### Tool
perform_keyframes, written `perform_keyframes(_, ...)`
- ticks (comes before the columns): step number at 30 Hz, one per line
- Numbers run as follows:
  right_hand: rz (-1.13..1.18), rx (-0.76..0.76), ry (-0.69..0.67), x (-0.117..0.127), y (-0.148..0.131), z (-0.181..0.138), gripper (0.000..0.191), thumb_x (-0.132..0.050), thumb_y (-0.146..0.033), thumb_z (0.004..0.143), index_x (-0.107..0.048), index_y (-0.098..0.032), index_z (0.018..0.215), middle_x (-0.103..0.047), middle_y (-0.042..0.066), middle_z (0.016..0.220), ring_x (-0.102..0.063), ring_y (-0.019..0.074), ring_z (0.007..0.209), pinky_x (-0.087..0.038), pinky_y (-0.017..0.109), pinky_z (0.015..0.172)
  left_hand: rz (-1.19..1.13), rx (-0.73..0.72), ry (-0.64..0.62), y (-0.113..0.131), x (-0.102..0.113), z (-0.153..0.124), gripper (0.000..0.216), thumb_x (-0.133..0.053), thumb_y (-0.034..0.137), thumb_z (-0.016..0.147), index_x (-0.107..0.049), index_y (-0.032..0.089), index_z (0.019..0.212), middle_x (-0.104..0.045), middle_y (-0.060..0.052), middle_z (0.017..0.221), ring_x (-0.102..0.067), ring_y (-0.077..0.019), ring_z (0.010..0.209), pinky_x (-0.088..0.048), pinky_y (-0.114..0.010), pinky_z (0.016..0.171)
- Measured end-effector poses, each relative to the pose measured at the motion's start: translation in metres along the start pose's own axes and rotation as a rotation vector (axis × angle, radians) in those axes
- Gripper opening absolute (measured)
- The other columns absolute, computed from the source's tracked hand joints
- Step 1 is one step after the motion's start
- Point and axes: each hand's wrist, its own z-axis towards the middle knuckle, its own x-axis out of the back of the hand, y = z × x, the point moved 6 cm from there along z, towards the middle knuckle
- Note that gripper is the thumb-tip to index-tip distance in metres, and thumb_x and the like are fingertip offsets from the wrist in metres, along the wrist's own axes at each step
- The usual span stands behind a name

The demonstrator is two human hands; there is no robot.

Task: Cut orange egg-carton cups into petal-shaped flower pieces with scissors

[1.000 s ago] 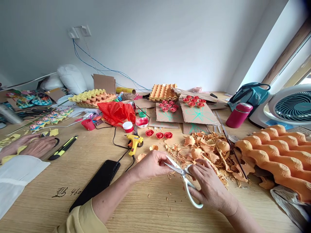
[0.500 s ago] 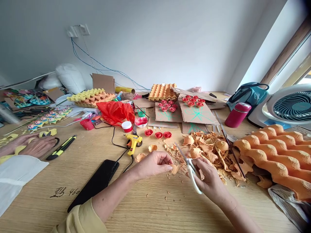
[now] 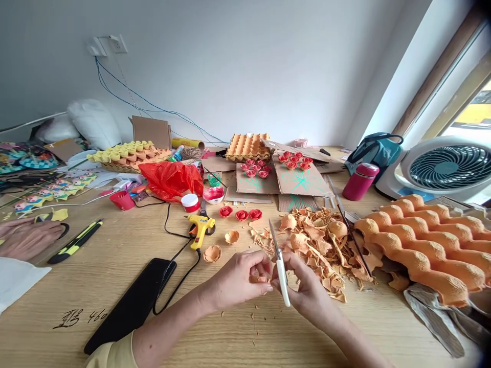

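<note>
My left hand (image 3: 240, 278) is closed in a pinch on a small orange egg-carton piece (image 3: 258, 278) just above the wooden table (image 3: 238, 337). My right hand (image 3: 305, 289) grips white-handled scissors (image 3: 279, 266) with the blades pointing up and away, and its fingers also touch the orange piece. Both hands meet near the table's front middle. A heap of orange carton scraps (image 3: 322, 245) lies just beyond my right hand.
An orange egg tray (image 3: 425, 245) lies at right by a fan (image 3: 448, 168). A black phone (image 3: 132, 304), yellow glue gun (image 3: 199, 227), red paper roses (image 3: 241, 213), cardboard sheets (image 3: 299, 179) and a red bag (image 3: 172, 179) sit around. Another person's hand (image 3: 28, 237) rests at left.
The scissors swung from lying low in my right hand to blades upright. Both hands came together on the orange piece. The view shifted, so everything slid left.
</note>
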Motion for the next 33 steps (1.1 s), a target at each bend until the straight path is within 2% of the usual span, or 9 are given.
perform_keyframes(3,-0.004,-0.006,-0.008,-0.001,0.001,0.0,0.008,-0.063,-0.021,0.088,-0.057,-0.023,0.092,-0.062,0.0,0.088,-0.059,0.0188,0.086,-0.046,0.029,0.077,0.016,-0.001,-0.001,-0.002,0.0,0.001,0.018,-0.071,0.009,0.068,-0.065,0.017,0.083,-0.062,0.002,0.081,-0.056,-0.0126,0.074,-0.044,-0.024,0.069)
perform_keyframes(6,0.028,-0.018,-0.018,-0.001,0.001,-0.001,0.011,-0.065,-0.023,0.087,-0.057,-0.023,0.094,-0.062,0.0,0.09,-0.058,0.0183,0.086,-0.046,0.029,0.079,-0.015,0.007,0.013,-0.007,0.0,0.002,0.013,-0.073,0.017,0.072,-0.065,0.018,0.082,-0.065,0.0,0.084,-0.059,-0.0154,0.081,-0.044,-0.027,0.076)
perform_keyframes(11,0.13,-0.066,0.009,0.002,0.004,-0.001,0.014,-0.066,-0.024,0.087,-0.057,-0.023,0.097,-0.062,0.0,0.09,-0.057,0.0171,0.083,-0.046,0.029,0.078,-0.161,0.013,-0.004,-0.014,-0.006,0.002,0.029,-0.076,0.02,0.071,-0.062,0.02,0.097,-0.069,-0.001,0.102,-0.06,-0.0198,0.101,-0.042,-0.031,0.093)
perform_keyframes(15,0.126,-0.06,0.02,0.002,0.006,-0.001,0.016,-0.069,-0.028,0.087,-0.056,-0.023,0.095,-0.062,0.0,0.09,-0.057,0.0175,0.084,-0.047,0.03,0.079,-0.145,0.043,-0.007,-0.019,-0.01,0.003,0.013,-0.071,0.022,0.075,-0.061,0.018,0.082,-0.064,0.001,0.084,-0.058,-0.0176,0.087,-0.041,-0.03,0.085)
perform_keyframes(19,0.11,-0.048,0.029,0.003,0.004,-0.002,0.017,-0.069,-0.029,0.087,-0.056,-0.023,0.095,-0.063,0.0,0.089,-0.057,0.0169,0.082,-0.047,0.029,0.078,-0.193,0.027,-0.016,-0.023,-0.012,0.006,0.021,-0.071,0.026,0.076,-0.053,0.018,0.07,-0.061,0.001,0.077,-0.055,-0.0167,0.082,-0.041,-0.029,0.082)
perform_keyframes(21,0.111,-0.053,0.036,0.003,0.003,-0.002,0.016,-0.069,-0.03,0.088,-0.056,-0.023,0.095,-0.063,0.0,0.088,-0.057,0.0167,0.081,-0.047,0.029,0.077,-0.3,0.025,-0.047,-0.027,-0.015,0.007,0.024,-0.074,0.029,0.075,-0.053,0.018,0.072,-0.06,0.001,0.077,-0.055,-0.016,0.081,-0.041,-0.029,0.079)
perform_keyframes(25,0.161,-0.061,0.063,0.004,0.006,-0.003,0.02,-0.068,-0.035,0.089,-0.053,-0.024,0.095,-0.061,0.001,0.09,-0.057,0.0177,0.084,-0.048,0.03,0.077,-0.578,0.058,-0.132,-0.032,-0.024,0.009,0.035,-0.081,0.032,0.069,-0.056,0.017,0.089,-0.062,-0.001,0.087,-0.055,-0.0147,0.081,-0.042,-0.028,0.077)
perform_keyframes(30,0.244,-0.06,0.092,0.002,0.015,-0.005,0.025,-0.067,-0.039,0.091,-0.051,-0.025,0.103,-0.058,0.001,0.093,-0.057,0.0175,0.086,-0.048,0.029,0.077,-0.709,0.088,-0.092,-0.032,-0.026,0.009,0.041,-0.086,0.029,0.065,-0.055,0.018,0.09,-0.06,0.002,0.086,-0.054,-0.0117,0.079,-0.04,-0.025,0.073)
perform_keyframes(33,0.26,-0.076,0.1,0.001,0.019,-0.006,0.025,-0.065,-0.04,0.092,-0.05,-0.025,0.104,-0.057,0.001,0.094,-0.056,0.0174,0.086,-0.048,0.029,0.075,-0.83,0.08,-0.081,-0.031,-0.025,0.009,0.047,-0.087,0.027,0.064,-0.056,0.02,0.099,-0.064,-0.001,0.097,-0.059,-0.0148,0.089,-0.043,-0.028,0.08)
